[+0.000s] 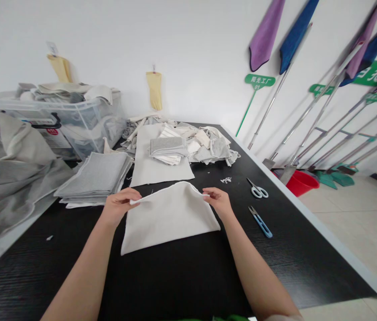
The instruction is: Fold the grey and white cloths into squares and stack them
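A white cloth (171, 218) is stretched between my two hands over the black table. My left hand (119, 206) pinches its upper left corner, and my right hand (218, 202) pinches the upper right edge. The cloth's top edge bulges upward between them, while its lower edge lies towards me. Left of my left hand sits a stack of folded grey cloths (94, 176). Behind the held cloth lies a larger white cloth (144, 165) with a small folded grey cloth (167, 145) on top.
White-handled scissors (259, 191) and blue thread snips (261, 223) lie on the black table (295, 258) at the right. Cloth scraps (213, 145) are heaped at the back. A clear bin (84, 120) and draped grey fabric (17, 178) stand left. A red bucket (304, 183) is on the floor.
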`<state>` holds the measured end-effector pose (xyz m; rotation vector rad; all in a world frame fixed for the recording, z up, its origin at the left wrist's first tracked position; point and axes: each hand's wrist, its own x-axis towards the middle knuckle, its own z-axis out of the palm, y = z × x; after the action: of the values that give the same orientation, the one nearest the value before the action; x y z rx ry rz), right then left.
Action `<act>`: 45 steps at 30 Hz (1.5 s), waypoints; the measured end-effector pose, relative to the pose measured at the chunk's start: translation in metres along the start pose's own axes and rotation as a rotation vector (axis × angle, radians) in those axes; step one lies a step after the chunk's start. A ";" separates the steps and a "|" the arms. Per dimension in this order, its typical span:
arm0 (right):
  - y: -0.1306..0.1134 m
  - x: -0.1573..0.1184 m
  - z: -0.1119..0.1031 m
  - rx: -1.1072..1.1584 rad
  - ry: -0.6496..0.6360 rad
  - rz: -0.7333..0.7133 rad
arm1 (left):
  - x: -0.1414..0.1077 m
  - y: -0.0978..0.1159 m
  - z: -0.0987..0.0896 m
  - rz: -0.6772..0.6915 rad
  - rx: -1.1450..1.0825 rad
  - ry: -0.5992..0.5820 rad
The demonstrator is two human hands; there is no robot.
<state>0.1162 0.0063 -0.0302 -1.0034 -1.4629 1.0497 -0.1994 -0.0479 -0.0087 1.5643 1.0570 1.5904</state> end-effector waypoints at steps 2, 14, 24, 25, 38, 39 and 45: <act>0.004 0.001 -0.001 -0.114 -0.054 -0.068 | 0.000 -0.002 -0.004 -0.001 0.002 -0.002; -0.015 -0.009 -0.001 -0.754 0.426 -0.555 | 0.000 0.012 -0.015 -0.004 0.090 0.087; -0.030 -0.008 -0.007 -0.534 0.349 -0.357 | -0.001 0.012 -0.021 -0.195 0.168 0.241; -0.032 -0.008 -0.008 -0.518 0.353 -0.335 | -0.002 0.013 -0.020 -0.208 0.194 0.246; -0.134 0.054 -0.049 -0.288 0.129 -0.351 | -0.042 0.105 0.028 -0.477 -0.286 -0.259; -0.142 0.069 -0.039 -0.321 0.092 -0.377 | -0.045 0.108 0.031 -0.517 -0.325 -0.231; -0.125 0.108 0.027 -0.715 0.024 -0.511 | -0.065 0.075 0.032 -0.707 0.146 0.036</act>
<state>0.0687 0.0731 0.1157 -1.0213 -1.9884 0.1303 -0.1570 -0.1364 0.0268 1.0605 1.5551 1.0696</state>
